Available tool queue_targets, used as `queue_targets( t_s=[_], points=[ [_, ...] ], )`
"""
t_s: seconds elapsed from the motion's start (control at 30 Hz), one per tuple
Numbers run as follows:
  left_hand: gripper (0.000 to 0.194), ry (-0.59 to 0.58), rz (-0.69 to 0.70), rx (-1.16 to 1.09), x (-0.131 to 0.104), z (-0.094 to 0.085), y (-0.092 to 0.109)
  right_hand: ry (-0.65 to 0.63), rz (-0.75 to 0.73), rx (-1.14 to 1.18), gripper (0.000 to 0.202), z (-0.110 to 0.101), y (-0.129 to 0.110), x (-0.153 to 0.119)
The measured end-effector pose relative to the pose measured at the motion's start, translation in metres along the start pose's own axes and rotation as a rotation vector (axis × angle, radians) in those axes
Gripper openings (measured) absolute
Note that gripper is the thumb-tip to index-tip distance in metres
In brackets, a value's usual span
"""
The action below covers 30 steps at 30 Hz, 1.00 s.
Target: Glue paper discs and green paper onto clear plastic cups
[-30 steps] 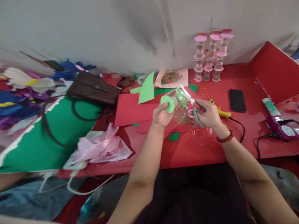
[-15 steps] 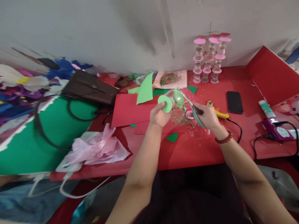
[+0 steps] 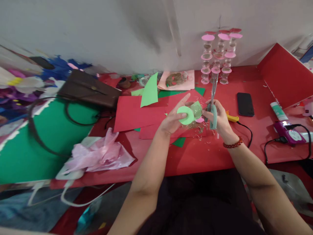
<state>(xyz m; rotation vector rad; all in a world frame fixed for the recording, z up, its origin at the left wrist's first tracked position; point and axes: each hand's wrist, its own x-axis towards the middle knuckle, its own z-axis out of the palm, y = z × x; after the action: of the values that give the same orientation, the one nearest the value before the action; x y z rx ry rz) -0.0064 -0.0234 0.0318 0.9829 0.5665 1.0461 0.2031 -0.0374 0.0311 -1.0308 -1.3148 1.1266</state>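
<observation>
My left hand point(image 3: 172, 121) is closed around a small clear hourglass point(image 3: 196, 111), its thumb pressed on the round light-green paper disc point(image 3: 183, 112) at the near end. The hourglass lies on its side in the air over the red paper. My right hand point(image 3: 218, 119) grips scissors point(image 3: 213, 112) by their teal handles, with the blades pointing up and away from me. Its thumb and finger reach to the far end of the hourglass; whether they touch it I cannot tell. Beneath the hands are paper scraps and a bit of pink paper point(image 3: 200, 120).
Several clear hourglasses with pink discs point(image 3: 216, 70) stand stacked at the wall. To the right lie a black phone point(image 3: 245, 104), a yellow-handled tool point(image 3: 232, 118) with a cord, and a purple socket block point(image 3: 290, 133). A brown bag point(image 3: 90, 89) and a pink plastic bag point(image 3: 105, 151) lie left.
The hourglass has moved right and nearer to me in my left hand. My right hand has swung the scissor blades away from the paper, upright, and its fingers have come to the hourglass's far end.
</observation>
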Motion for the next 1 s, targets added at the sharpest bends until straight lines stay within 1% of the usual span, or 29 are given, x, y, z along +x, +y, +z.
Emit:
queue_targets(
  t_s=[0.1, 0.23, 0.3, 0.43, 0.53, 0.67, 0.73, 0.8, 0.9, 1.0],
  points=[
    [0.107, -0.016, -0.016, 0.014, -0.001, 0.002, -0.003, 0.015, -0.005, -0.019, 0.041, 0.000, 0.005, 0.002],
    [0.107, 0.039, 0.001, -0.021, 0.000, 0.008, -0.005, 0.080, -0.053, -0.041, 0.039, 0.000, 0.008, 0.002],
    [0.106, 0.057, -0.016, -0.065, 0.000, 0.011, -0.008, 0.121, -0.057, -0.065, 0.039, 0.000, 0.009, 0.001],
    [0.090, 0.020, -0.106, -0.171, 0.003, 0.014, -0.016, 0.219, -0.049, -0.073, 0.036, -0.001, 0.014, 0.000],
    [0.073, 0.051, -0.085, -0.216, 0.006, 0.016, -0.020, 0.263, -0.067, -0.058, 0.036, -0.001, 0.017, 0.002],
    [0.051, 0.152, -0.026, -0.232, 0.010, 0.012, -0.018, 0.197, -0.064, -0.131, 0.038, -0.002, 0.015, 0.005],
    [0.042, 0.187, 0.000, -0.256, 0.011, 0.008, -0.014, 0.158, -0.078, -0.251, 0.041, -0.004, 0.012, 0.005],
    [0.035, 0.221, 0.043, -0.304, 0.010, 0.005, -0.010, 0.141, -0.140, -0.427, 0.044, -0.007, 0.010, 0.006],
    [0.032, 0.270, 0.114, -0.378, 0.010, 0.004, -0.004, 0.128, -0.255, -0.665, 0.045, -0.008, 0.011, 0.005],
    [0.036, 0.286, 0.153, -0.399, 0.010, 0.006, -0.001, 0.081, -0.325, -0.765, 0.040, -0.005, 0.017, 0.003]
  ],
)
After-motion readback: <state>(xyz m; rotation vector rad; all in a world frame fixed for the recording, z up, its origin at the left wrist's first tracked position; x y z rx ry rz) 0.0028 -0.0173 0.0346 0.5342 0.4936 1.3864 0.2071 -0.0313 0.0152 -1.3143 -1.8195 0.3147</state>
